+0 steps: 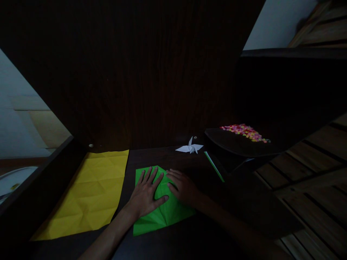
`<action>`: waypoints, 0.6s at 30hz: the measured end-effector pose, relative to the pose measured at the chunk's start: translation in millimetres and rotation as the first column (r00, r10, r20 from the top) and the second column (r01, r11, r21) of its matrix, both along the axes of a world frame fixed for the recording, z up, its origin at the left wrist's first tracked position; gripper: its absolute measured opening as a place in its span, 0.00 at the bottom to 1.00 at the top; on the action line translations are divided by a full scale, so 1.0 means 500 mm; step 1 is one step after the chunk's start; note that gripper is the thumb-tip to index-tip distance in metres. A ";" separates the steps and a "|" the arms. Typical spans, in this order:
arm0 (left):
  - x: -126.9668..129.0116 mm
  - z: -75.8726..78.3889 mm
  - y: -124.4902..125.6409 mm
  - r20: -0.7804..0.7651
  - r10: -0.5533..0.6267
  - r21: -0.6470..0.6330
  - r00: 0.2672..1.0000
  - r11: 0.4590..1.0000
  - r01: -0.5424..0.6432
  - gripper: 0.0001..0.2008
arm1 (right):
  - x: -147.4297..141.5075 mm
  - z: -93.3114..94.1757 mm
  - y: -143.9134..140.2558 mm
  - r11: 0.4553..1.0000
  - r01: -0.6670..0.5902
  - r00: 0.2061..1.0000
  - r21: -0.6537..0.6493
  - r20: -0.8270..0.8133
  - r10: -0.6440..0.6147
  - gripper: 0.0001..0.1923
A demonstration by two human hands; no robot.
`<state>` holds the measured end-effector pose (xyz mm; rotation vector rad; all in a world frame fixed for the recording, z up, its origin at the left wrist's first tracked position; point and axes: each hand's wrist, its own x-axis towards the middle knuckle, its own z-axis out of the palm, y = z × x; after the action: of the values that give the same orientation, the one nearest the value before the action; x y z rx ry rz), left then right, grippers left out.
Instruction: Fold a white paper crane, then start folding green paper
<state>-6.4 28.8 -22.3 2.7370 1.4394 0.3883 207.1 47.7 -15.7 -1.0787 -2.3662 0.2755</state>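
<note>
**A:** Where are the hands, and what are they on?

**B:** Both rest on a green paper (162, 211) lying flat on a dark desk (168, 159). The left hand (146, 196) lies palm down with fingers spread flat, pressing the sheet and gripping nothing. The right hand (182, 187) sits just beside it, fingers loosely curled, tips pressing down near the paper's middle; it does not seem to clasp anything either.

**A:** Which way does the paper lie from the fingers?

**B:** Directly beneath them. It is partly folded, with creases meeting between the two hands. Its longer side runs from the near edge of the desk away from the person, tilted slightly to the right. Both hands touch it; the left covers more of it.

**A:** What else is on the surface?

**B:** To the left, near but apart, a large creased yellow sheet (89, 195) lies unfolded. Farther back, a small white paper crane (190, 147) stands. To the right is a thin green strip (214, 167), and beyond it a dark tray (238, 144) bearing a heap of tiny bright pieces (244, 131), too small to identify.

**A:** And the room?

**B:** Very dim. A dark wooden panel (135, 72) rises behind the desk. Pale wall shows at both upper corners, and slatted wood at the right.
</note>
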 end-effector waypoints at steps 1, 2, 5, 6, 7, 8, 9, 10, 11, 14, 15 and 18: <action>0.000 0.001 0.000 0.002 0.000 -0.001 1.000 1.000 0.000 0.41 | -0.004 -0.005 0.004 1.000 -0.011 1.000 0.000 -0.002 0.011 0.21; 0.001 0.002 0.000 0.006 0.001 -0.001 1.000 1.000 -0.001 0.41 | -0.007 -0.011 0.007 1.000 -0.023 1.000 0.005 -0.002 0.023 0.22; 0.002 0.005 -0.002 0.016 0.007 -0.003 1.000 1.000 -0.007 0.41 | -0.016 -0.026 0.011 0.999 -0.045 0.999 0.023 0.010 0.044 0.26; 0.003 0.006 -0.002 0.015 0.008 -0.006 1.000 1.000 -0.008 0.41 | -0.017 -0.029 0.010 0.998 -0.051 0.999 0.022 0.019 0.051 0.28; 0.003 0.006 -0.002 0.014 0.008 -0.010 1.000 1.000 -0.008 0.41 | -0.019 -0.031 0.010 0.998 -0.057 0.998 0.020 0.029 0.056 0.29; 0.003 0.006 -0.003 0.012 0.008 -0.014 1.000 1.000 -0.008 0.41 | -0.020 -0.032 0.008 0.998 -0.061 0.997 0.015 0.039 0.060 0.29; 0.003 0.006 -0.003 0.011 0.009 -0.017 1.000 1.000 -0.008 0.41 | -0.021 -0.032 0.007 0.998 -0.064 0.997 0.010 0.050 0.064 0.30; 0.003 0.005 -0.003 0.011 0.009 -0.019 1.000 1.000 -0.008 0.41 | -0.022 -0.031 0.005 0.998 -0.065 0.996 0.007 0.061 0.064 0.30; 0.003 0.004 -0.002 0.013 0.010 -0.018 1.000 1.000 -0.010 0.41 | -0.022 -0.030 0.004 0.998 -0.064 0.995 0.009 0.071 0.063 0.30; 0.002 0.000 -0.002 0.022 0.016 -0.003 1.000 1.000 -0.016 0.40 | -0.022 -0.030 0.001 0.997 -0.065 0.993 0.031 0.098 0.062 0.30; 0.002 -0.001 -0.002 0.025 0.016 0.004 1.000 1.000 -0.016 0.40 | -0.022 -0.031 0.000 0.997 -0.066 0.993 0.040 0.103 0.062 0.30; 0.001 -0.003 -0.002 0.029 0.005 0.024 1.000 1.000 -0.006 0.39 | -0.022 -0.032 -0.001 0.996 -0.068 0.992 0.059 0.114 0.061 0.30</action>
<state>-5.8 27.9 -23.7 2.7346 1.4453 0.4472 196.2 47.0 -31.6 -1.0135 -2.4954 0.1659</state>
